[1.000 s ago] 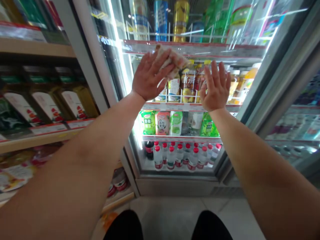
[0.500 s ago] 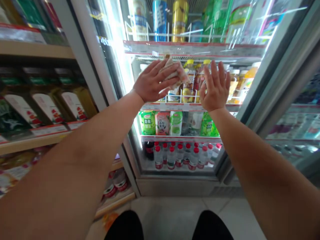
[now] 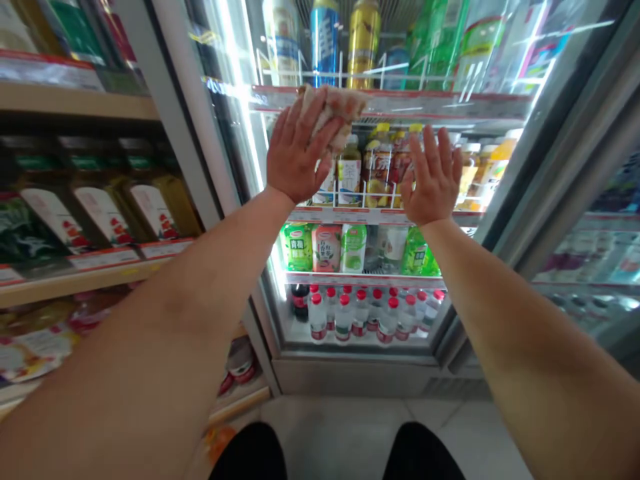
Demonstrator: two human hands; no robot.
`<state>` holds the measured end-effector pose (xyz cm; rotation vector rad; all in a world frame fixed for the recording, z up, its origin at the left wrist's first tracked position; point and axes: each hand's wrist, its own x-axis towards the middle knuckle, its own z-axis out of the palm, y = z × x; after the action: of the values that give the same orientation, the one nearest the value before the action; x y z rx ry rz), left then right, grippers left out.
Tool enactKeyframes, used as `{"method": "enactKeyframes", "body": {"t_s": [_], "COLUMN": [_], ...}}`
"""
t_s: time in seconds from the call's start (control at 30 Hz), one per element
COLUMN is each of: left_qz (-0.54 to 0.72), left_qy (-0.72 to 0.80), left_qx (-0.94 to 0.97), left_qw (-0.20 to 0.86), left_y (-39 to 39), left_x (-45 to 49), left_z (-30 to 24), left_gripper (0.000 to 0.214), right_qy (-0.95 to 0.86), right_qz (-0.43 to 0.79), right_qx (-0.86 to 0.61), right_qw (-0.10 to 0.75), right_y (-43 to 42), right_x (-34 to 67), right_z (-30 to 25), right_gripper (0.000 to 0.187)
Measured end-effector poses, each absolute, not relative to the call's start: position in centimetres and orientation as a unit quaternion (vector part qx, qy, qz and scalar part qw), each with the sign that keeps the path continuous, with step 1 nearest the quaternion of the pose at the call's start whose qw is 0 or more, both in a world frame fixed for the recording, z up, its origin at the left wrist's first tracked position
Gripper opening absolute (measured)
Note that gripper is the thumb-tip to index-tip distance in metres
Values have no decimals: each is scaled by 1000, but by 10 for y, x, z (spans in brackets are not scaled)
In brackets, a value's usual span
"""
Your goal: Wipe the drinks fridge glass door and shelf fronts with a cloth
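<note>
My left hand (image 3: pixel 296 157) is raised against the glass door (image 3: pixel 235 133) of a drinks fridge. It presses a crumpled pale cloth (image 3: pixel 333 108) to the glass with its fingers, level with the upper shelf rail. My right hand (image 3: pixel 433 177) lies flat on the same glass a little lower and to the right. Its fingers are spread and it holds nothing. Behind the glass at hand height stand tea and juice bottles (image 3: pixel 377 167).
Inside the fridge are tall cans (image 3: pixel 363 40) on top, green and pink cartons (image 3: pixel 325 247) lower down, and red-capped water bottles (image 3: pixel 360 313) at the bottom. Wooden shelves (image 3: pixel 75 273) of bottled goods stand on the left. A second fridge door (image 3: pixel 590 253) is on the right. My knees show above the tiled floor (image 3: pixel 345 427).
My left hand slid the cloth down the glass, then back up; it is now higher, at the upper shelf rail. My right hand has stayed flat in place.
</note>
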<state>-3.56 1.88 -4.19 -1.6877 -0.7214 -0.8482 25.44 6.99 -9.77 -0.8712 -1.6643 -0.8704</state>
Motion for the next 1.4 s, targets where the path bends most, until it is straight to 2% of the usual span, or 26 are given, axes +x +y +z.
{"method": "enactKeyframes", "body": {"t_s": [0.13, 0.3, 0.47, 0.63, 0.8, 0.97, 1.13, 1.3, 1.4], "left_qz": [-284, -387, -243, -385, -278, -366, -246, -371, -306], "left_qy": [-279, -333, -266, -338, -299, -321, -305, -364, -319], "left_qx": [-773, -700, -768, -683, -768, -725, -793, -695, -748], "left_qw": [494, 500, 529, 521, 494, 487, 466, 497, 494], "left_y": [20, 22, 22, 21, 18, 21, 20, 18, 18], "left_x": [-36, -40, -40, -38, -37, -39, -37, -36, -36], "left_z": [-43, -42, -43, -45, -44, -44, -42, -44, -44], "left_gripper": [49, 54, 53, 52, 52, 52, 53, 56, 56], "right_qy": [-697, -697, -696, -699, -688, -696, -677, -695, -694], "right_qz": [-346, -348, -346, -340, -349, -347, -368, -355, -352], "right_qx": [-370, -365, -369, -365, -365, -370, -362, -359, -370], "right_qw": [507, 510, 510, 512, 521, 509, 524, 513, 508], "right_y": [68, 67, 68, 68, 69, 67, 72, 70, 66], "right_x": [254, 254, 254, 254, 254, 254, 254, 254, 254], "right_z": [-97, -96, -96, -96, -96, -97, -97, -97, -97], "right_gripper": [61, 61, 62, 62, 60, 61, 60, 61, 60]}}
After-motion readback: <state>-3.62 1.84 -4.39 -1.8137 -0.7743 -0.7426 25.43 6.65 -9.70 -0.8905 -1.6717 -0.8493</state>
